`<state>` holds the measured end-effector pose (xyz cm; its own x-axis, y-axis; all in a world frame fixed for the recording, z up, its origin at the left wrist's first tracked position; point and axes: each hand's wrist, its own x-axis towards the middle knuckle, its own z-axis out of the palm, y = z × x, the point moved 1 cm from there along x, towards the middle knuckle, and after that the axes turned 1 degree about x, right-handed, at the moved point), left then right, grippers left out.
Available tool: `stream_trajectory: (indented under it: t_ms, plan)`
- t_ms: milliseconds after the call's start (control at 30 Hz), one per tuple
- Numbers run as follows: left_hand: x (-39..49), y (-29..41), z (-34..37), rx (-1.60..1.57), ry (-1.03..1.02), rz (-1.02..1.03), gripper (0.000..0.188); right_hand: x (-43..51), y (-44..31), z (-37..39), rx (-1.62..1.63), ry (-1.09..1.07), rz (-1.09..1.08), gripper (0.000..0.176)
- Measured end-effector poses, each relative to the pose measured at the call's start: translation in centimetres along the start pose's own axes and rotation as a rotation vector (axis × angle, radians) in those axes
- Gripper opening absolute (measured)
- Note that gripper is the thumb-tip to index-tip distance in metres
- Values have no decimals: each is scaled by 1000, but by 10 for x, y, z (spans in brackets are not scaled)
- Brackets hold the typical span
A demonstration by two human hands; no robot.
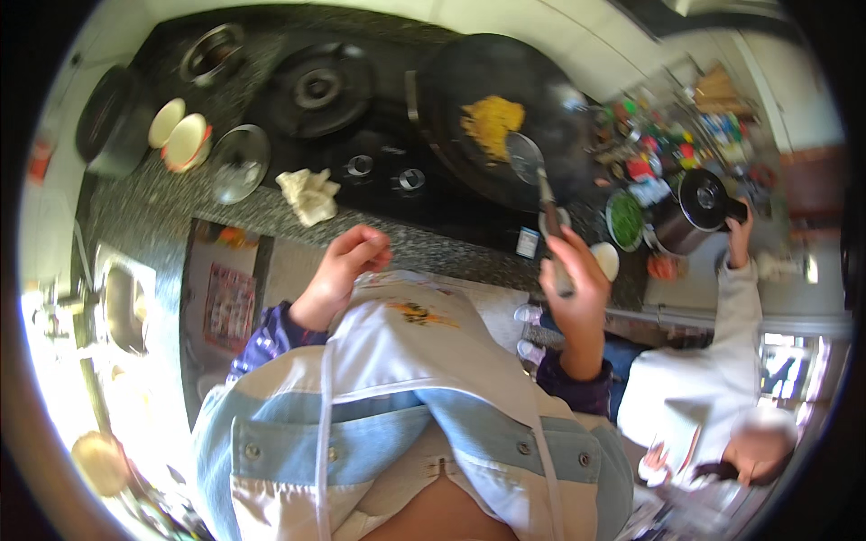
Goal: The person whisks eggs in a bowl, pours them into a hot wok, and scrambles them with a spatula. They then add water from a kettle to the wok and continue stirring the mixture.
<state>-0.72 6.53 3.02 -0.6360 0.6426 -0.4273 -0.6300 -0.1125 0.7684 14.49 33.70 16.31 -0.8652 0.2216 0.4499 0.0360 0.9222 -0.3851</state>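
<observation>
My right hand (575, 274) grips the handle of a metal spatula or ladle (526, 159), whose round head rests at the edge of yellow food, perhaps scrambled egg (492, 125), inside a large black wok (450, 84). The wok sits on the right side of a black gas hob (385, 145). My left hand (355, 260) is held loosely curled in front of the apron, with nothing visible in it. A crumpled cloth (308, 195) lies on the counter beyond my left hand. Near my right hand are a small blue-and-white packet (527, 242) and a pale oval dish (605, 261).
At right, another person (690, 379) has a hand on a dark lidded pot (690, 216) beside a bowl of chopped greens (625, 220). Cream bowls (186, 143), a glass lid (240, 164) and a black pot (111, 122) stand left. An unused burner (316, 89) is beside the wok.
</observation>
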Motion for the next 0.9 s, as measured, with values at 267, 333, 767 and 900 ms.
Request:
stream_trajectory:
  t_ms: [267, 333, 767, 900]
  plan:
    - [-3, -6, -7, -22, 6, 54, 16, 4, -22, -9, 122, -137, 28, 34]
    - [-2, -6, -9, -31, 2, 64, 14, 7, -24, -11, 106, -154, 2, 34]
    - [1, -7, -11, -75, -39, 82, 12, 13, -26, -15, 45, -213, -89, 35]
    - [-3, 0, -5, -77, -9, 75, 14, 16, -28, -16, 4, -197, -109, 35]
